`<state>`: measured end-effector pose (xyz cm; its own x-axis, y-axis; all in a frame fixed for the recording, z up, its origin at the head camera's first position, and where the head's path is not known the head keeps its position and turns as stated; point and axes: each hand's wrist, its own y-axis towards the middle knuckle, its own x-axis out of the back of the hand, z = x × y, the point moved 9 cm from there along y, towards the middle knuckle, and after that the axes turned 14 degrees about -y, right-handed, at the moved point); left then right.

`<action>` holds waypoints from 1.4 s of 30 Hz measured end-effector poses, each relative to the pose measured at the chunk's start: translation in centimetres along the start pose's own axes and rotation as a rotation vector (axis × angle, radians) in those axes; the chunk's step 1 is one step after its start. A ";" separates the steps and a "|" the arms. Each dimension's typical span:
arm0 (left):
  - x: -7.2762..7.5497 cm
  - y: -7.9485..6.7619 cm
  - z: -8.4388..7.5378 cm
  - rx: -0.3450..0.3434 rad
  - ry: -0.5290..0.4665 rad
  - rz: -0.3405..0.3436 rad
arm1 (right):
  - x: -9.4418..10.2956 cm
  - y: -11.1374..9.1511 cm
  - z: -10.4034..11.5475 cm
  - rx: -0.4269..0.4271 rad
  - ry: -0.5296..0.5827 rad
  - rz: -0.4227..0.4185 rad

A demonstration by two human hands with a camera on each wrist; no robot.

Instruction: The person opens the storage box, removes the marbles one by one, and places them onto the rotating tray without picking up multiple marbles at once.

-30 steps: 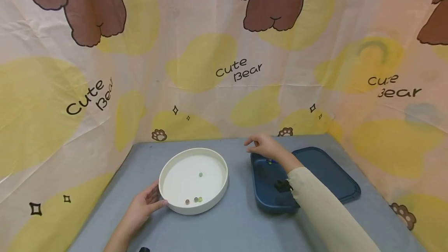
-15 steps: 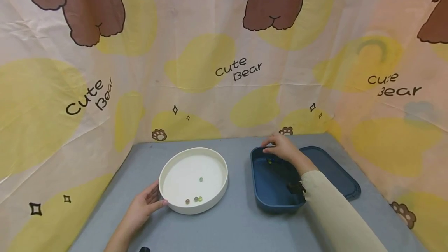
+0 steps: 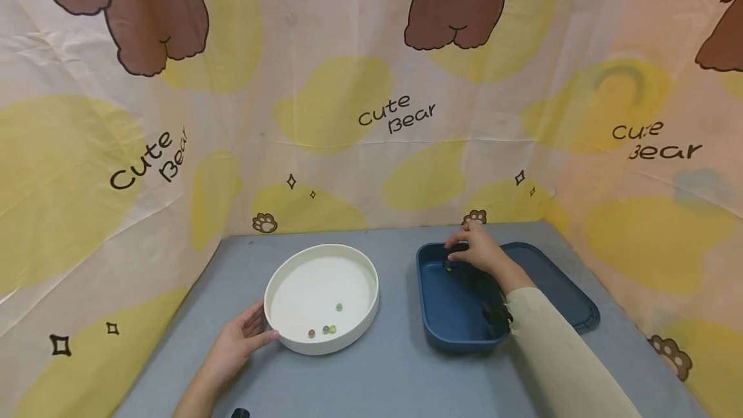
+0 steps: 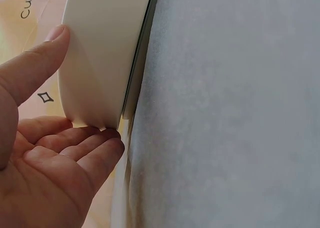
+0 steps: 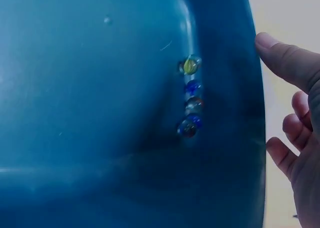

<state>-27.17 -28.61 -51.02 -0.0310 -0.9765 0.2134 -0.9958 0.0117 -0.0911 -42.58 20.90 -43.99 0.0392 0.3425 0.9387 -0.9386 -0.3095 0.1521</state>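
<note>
A round white tray [image 3: 321, 289] holds several glass marbles, among them a pale green marble [image 3: 339, 307] and a brownish marble [image 3: 311, 333]. My left hand [image 3: 240, 335] rests against its left wall, thumb [image 4: 55, 45] at the rim and fingertips [image 4: 111, 135] touching the side. My right hand [image 3: 480, 251] hovers at the far end of a deep blue box [image 3: 461, 308], holding nothing visible. In the right wrist view its thumb is near the rim, the other fingers loosely bent. Several marbles [image 5: 191, 66] line the box's far inner edge, some blue, one yellow-green.
A flat dark blue lid [image 3: 551, 289] lies right of the box, partly behind the right forearm. The grey table [image 3: 377, 386] meets printed cloth walls [image 3: 325, 166] at the back and sides. A small black object [image 3: 240, 413] shows at the near edge.
My right hand has moved right, from beyond the box's far left corner to its far end. The pale green marble has rolled nearer in the tray. My left hand stays put.
</note>
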 end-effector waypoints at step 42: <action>0.1 -0.1 -0.1 0.005 0.009 -0.008 | -2.6 -1.0 -2.2 -0.115 -0.308 0.085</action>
<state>-27.07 -28.65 -50.86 -0.0238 -0.9745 0.2230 -0.9955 0.0027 -0.0946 -42.53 22.31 -47.27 0.0449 0.0304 0.9985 -0.9747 -0.2176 0.0504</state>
